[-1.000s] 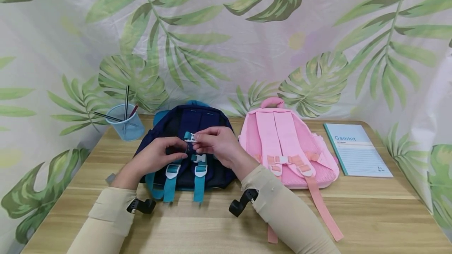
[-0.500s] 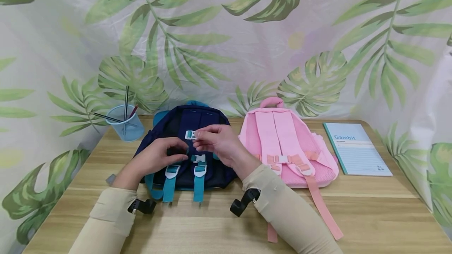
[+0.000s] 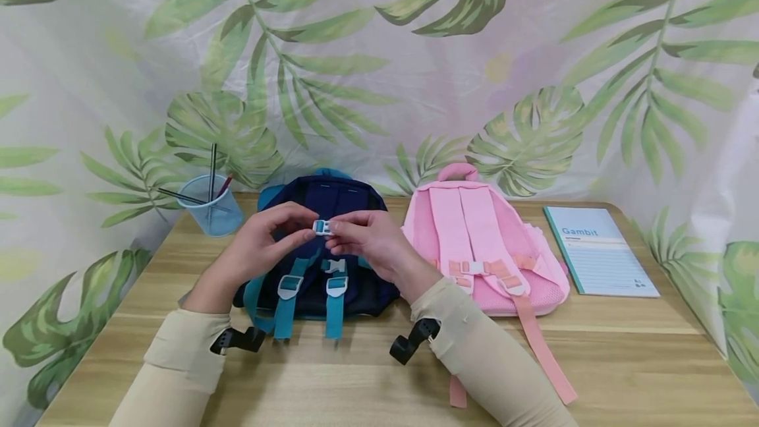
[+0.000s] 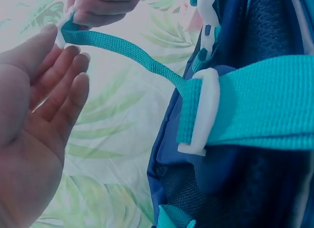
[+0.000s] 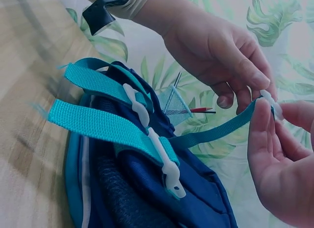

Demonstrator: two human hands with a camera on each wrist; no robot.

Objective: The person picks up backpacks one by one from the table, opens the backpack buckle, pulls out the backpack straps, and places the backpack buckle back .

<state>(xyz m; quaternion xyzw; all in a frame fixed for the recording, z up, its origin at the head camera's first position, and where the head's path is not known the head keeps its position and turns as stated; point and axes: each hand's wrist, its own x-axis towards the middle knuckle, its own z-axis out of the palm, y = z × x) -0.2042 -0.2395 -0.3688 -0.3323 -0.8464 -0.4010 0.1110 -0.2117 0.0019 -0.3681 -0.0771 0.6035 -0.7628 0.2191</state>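
Teal webbing runs taut from the navy backpack [image 3: 320,216] up to a small white buckle [image 3: 322,227] that we hold above the bag, our left hand [image 3: 261,249] and right hand [image 3: 370,242] each pinching one end of it between thumb and fingertips. The strap [image 4: 127,51] rises from a white slider [image 4: 203,110] on the shoulder band. The backpack lies straps-up on the wooden table [image 3: 367,374], just beside a pink backpack [image 3: 480,242]. A blue mesh pen cup [image 3: 210,206] stands to its left; a notebook [image 3: 595,252] lies well to the right, past the pink bag.
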